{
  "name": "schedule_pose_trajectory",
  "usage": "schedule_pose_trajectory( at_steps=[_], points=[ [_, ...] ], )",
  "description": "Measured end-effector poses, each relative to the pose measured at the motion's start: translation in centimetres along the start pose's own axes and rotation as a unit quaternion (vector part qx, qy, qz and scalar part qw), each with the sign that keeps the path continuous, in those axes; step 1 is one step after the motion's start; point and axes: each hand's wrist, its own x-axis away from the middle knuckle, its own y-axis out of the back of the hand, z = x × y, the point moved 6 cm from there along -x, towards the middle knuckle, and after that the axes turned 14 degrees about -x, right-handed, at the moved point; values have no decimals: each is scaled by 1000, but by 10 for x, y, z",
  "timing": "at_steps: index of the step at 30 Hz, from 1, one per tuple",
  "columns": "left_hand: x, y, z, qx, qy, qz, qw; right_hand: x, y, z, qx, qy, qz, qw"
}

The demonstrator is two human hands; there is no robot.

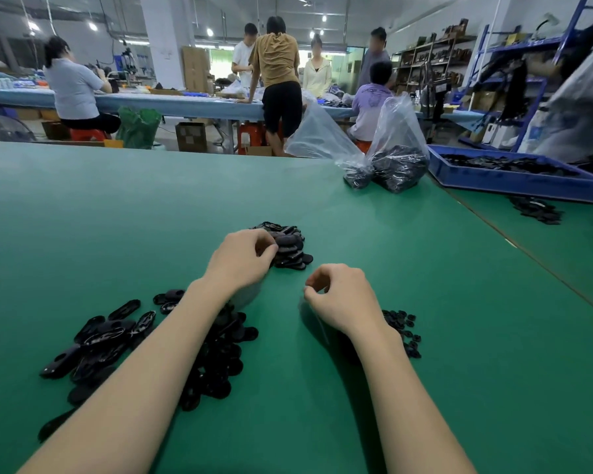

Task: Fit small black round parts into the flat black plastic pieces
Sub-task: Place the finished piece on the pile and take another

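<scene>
My left hand (243, 258) reaches forward to a small heap of flat black plastic pieces (291, 249) in the middle of the green table (134, 206). Its curled fingers and thumb pinch a piece at the heap's near left edge. My right hand (339, 297) hovers just right of it with fingers curled and thumb near the forefinger; I see nothing between them. A cluster of small black round parts (406, 331) lies beside my right wrist. A larger loose spread of flat black pieces (100, 340) lies under and left of my left forearm.
Two clear plastic bags (399, 162) of black parts stand at the table's far right. Beyond a seam sits a blue crate (514, 181) of black pieces, with a small loose pile (538, 210) in front of it. Several people work at a long bench behind.
</scene>
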Motion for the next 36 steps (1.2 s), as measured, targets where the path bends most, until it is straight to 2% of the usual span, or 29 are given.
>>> schedule_pose_trajectory(
  at_steps=[4, 11, 15, 20, 25, 31, 34, 36],
  points=[
    [28, 13, 10, 68, -9, -25, 997, 1, -10, 9, 9, 18, 37, 999],
    [40, 20, 7, 105, -38, -4, 994, 11, -39, 35, -47, 85, 208, 973],
    [39, 15, 3, 114, -47, 10, 992, 16, -52, 39, -29, 96, 255, 962],
    [43, 9, 0, 101, -59, 44, 992, 13, -48, 35, -14, 85, 234, 968],
    [47, 6, -10, 101, -80, 79, 989, 3, -13, 18, 9, 57, 149, 987],
    [56, -2, -27, 110, -131, 144, 975, 0, 13, 1, -69, 19, 80, 994],
    [55, -3, -30, 110, -129, 124, 978, 2, 21, 3, -71, 7, 88, 994],
    [55, -3, -29, 110, -120, 113, 980, 2, 29, 0, -11, -20, 105, 994]
  ],
)
